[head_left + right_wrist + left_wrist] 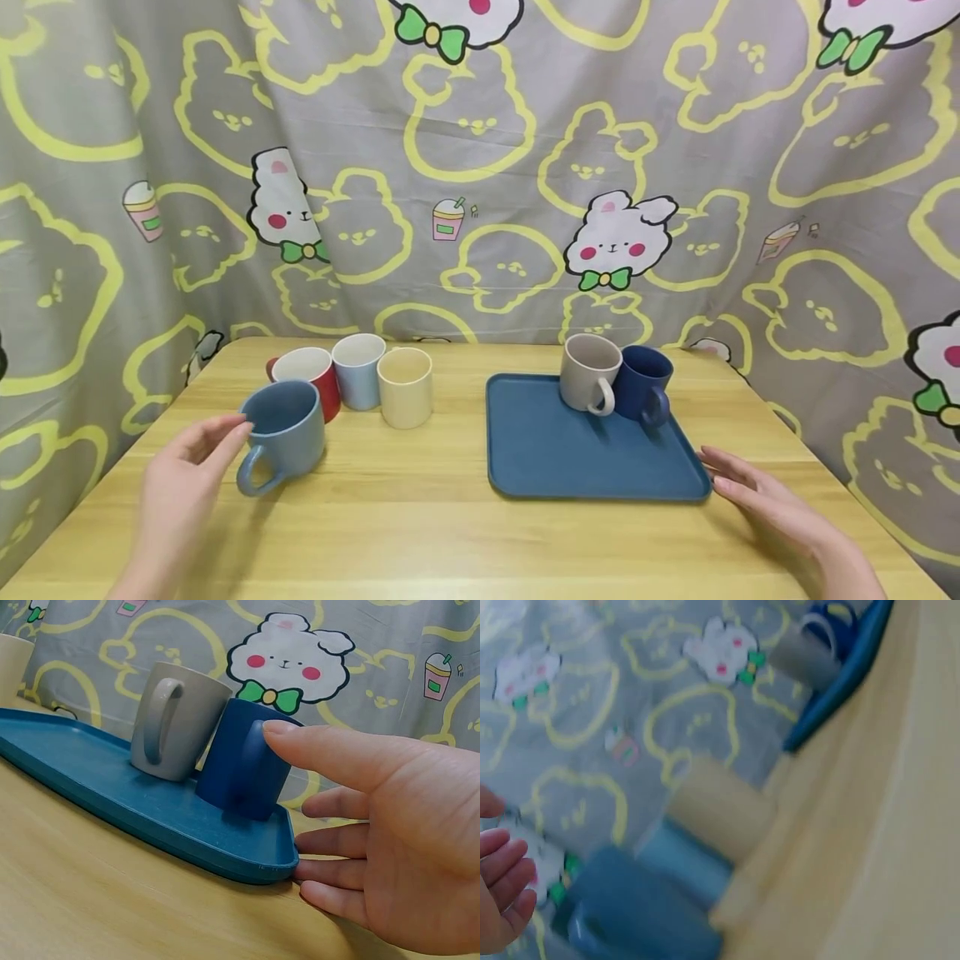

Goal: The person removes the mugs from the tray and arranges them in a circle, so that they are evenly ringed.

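A blue-grey mug [288, 433] stands on the left of the table, its handle toward the front left. By its rim is my left hand [183, 479], fingers loosely bent; in the left wrist view that hand [502, 881] appears apart from the mug [641, 907]. My right hand [772, 504] is at the right edge of a blue tray [585, 462], fingers extended beside its corner. On the tray's back right stand a grey mug [587, 375] and a dark blue mug [637, 383]. In the right wrist view the thumb [322, 754] overlaps the dark blue mug.
Behind the blue-grey mug stand a red mug [326, 387] with a white inside, a light blue cup [358, 375] and a cream cup [406, 392]. A patterned curtain [480, 275] hangs behind the wooden table [420, 517]. The left wrist view is blurred.
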{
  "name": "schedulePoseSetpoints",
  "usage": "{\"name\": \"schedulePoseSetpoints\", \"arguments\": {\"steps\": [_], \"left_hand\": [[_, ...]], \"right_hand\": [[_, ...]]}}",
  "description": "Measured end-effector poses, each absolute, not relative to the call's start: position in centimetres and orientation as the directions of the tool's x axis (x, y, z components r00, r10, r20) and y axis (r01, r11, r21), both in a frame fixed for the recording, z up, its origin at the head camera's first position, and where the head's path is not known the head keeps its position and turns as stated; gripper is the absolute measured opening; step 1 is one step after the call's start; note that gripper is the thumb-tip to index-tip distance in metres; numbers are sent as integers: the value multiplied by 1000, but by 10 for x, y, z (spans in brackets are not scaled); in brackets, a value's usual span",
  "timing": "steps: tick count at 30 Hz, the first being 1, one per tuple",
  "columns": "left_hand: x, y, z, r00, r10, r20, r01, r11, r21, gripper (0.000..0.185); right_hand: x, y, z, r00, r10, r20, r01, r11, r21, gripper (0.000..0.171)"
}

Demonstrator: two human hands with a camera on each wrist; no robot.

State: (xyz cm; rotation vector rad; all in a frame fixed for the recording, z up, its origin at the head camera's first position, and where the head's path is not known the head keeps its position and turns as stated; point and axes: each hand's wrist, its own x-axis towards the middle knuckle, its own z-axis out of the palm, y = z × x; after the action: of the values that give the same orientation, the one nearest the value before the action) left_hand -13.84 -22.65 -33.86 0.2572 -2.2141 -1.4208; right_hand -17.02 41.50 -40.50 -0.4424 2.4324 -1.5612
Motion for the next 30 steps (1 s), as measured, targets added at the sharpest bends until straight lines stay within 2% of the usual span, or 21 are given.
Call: {"name": "schedulePoseSetpoints", "arguments": {"steps": [6, 12, 16, 20, 30], "left_hand": [[-152, -178, -316, -913, -191, 361, 282, 344, 896, 26], [-171, -131, -308, -956, -28, 292, 265, 343, 901, 29], [-187, -102, -310, -969, 61, 241, 248, 276, 929, 28], [-204, -72, -317, -965, 156, 211, 240, 202, 949, 30], [-238, -10, -336, -914, 356, 194, 252, 125, 960, 40]], "right_hand": [[-170, 414, -403, -931, -363, -29, -118, 376, -919, 54], [-169, 414, -402, -935, -352, -42, -102, 382, -919, 54], [-169, 415, -402, -933, -357, -41, -104, 379, -919, 54], [-171, 415, -401, -933, -358, -33, -115, 385, -916, 54], [-170, 416, -401, -921, -387, -45, -109, 366, -924, 56]]}}
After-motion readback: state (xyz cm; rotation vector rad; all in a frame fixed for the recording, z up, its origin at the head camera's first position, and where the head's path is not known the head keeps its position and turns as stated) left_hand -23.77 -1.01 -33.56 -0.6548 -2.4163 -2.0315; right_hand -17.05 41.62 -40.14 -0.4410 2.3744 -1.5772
